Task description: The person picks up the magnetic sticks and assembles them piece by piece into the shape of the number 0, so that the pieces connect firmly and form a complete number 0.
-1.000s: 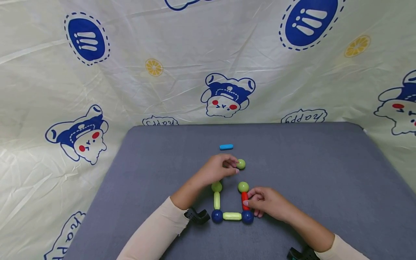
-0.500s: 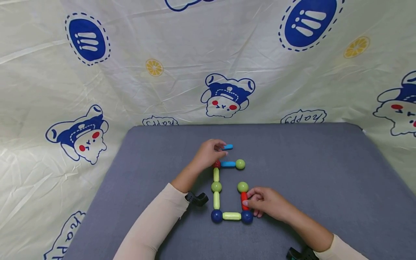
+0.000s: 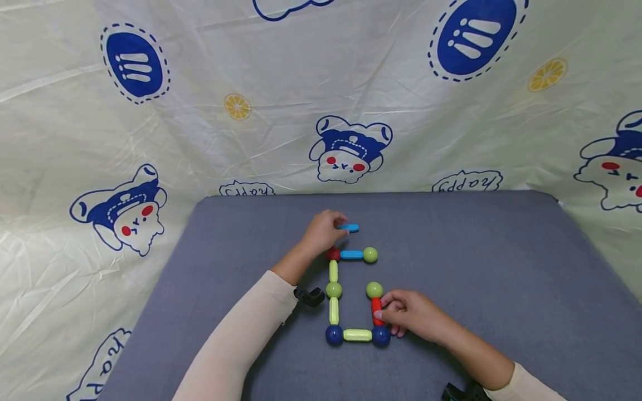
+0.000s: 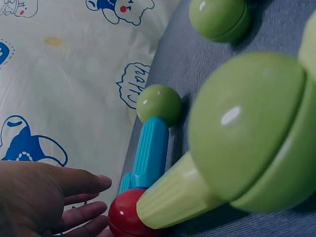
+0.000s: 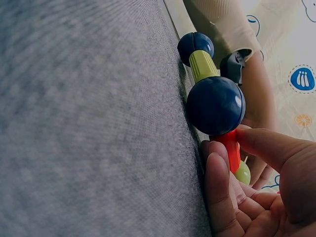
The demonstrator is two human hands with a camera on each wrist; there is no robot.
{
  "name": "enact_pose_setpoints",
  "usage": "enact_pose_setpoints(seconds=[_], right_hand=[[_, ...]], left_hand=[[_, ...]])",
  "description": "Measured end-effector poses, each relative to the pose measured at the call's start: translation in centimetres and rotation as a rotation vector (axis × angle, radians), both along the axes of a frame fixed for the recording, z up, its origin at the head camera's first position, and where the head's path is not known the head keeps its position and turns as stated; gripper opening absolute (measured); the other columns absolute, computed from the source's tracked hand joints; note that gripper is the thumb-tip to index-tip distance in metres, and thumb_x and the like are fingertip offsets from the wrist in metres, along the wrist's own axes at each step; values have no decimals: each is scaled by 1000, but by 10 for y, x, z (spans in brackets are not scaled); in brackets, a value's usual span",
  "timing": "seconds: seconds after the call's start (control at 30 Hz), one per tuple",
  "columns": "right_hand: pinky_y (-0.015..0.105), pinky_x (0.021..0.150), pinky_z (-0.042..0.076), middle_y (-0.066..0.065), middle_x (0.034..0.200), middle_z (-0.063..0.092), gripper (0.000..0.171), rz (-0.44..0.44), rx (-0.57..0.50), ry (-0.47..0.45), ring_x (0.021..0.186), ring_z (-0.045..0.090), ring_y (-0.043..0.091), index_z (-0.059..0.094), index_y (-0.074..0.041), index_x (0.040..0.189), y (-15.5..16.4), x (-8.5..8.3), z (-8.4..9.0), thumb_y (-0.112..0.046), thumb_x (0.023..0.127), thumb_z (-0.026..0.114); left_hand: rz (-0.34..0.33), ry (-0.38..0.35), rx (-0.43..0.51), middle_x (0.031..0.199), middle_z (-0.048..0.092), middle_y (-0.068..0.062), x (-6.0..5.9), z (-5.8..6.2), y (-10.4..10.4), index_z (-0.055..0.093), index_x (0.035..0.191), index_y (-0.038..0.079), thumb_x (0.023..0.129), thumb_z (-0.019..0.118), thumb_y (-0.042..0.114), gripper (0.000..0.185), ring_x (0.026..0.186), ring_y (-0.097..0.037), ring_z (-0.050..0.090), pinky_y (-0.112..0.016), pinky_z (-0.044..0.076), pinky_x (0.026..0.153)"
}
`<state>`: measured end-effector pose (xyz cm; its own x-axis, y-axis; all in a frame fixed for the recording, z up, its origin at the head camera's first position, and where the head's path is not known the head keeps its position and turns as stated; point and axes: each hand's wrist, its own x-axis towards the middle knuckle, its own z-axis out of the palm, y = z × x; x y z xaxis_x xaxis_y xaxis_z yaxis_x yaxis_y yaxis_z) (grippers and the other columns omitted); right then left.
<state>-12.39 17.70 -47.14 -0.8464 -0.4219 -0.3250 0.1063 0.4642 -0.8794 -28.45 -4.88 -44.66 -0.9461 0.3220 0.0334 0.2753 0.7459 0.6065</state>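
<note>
Right now the left hand reaches to the far side of the grey surface, its fingertips at the near end of a loose blue stick; whether they already pinch the stick or only touch it cannot be told, and in the left wrist view the fingers look nearly straight. Just nearer lies a chain of toy pieces: a red ball, a second blue stick and a green ball in a row, with a yellow-green stick running from the red ball to another green ball. The right hand pinches the red stick between thumb and curled fingers; this stick stands between a green ball and a dark blue ball. A yellow-green stick joins that ball to a second dark blue ball
</note>
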Motion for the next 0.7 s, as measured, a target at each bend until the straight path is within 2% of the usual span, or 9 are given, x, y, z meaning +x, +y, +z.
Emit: enact_pose_setpoints(seconds=[0.2, 0.4, 0.7], right_hand=[[34, 57, 55, 6, 77, 67, 42, 2, -12, -7, 65, 62, 18, 59, 0, 110, -1, 0, 1, -34, 88, 70], [34, 56, 55, 5, 76, 68, 41, 1, -27, -9, 64, 62, 18, 59, 0, 109, -2, 0, 2, -34, 88, 70], [36, 56, 55, 5, 76, 68, 42, -2, -10, -1, 65, 62, 19, 60, -1, 108, -1, 0, -1, -36, 87, 70]], left_hand=[[0, -18, -31, 115, 65, -8, -8, -2, 3, 67, 118, 9, 89, 70, 19, 31, 106, -21, 61, -35, 51, 91], [-8, -37, -37, 115, 66, -9, -14, -10, 1, 68, 117, 7, 89, 70, 17, 30, 108, -22, 61, -35, 50, 94], [8, -48, -52, 108, 70, -8, -16, -14, -1, 72, 112, 10, 90, 68, 17, 23, 102, -21, 62, -35, 50, 90]])
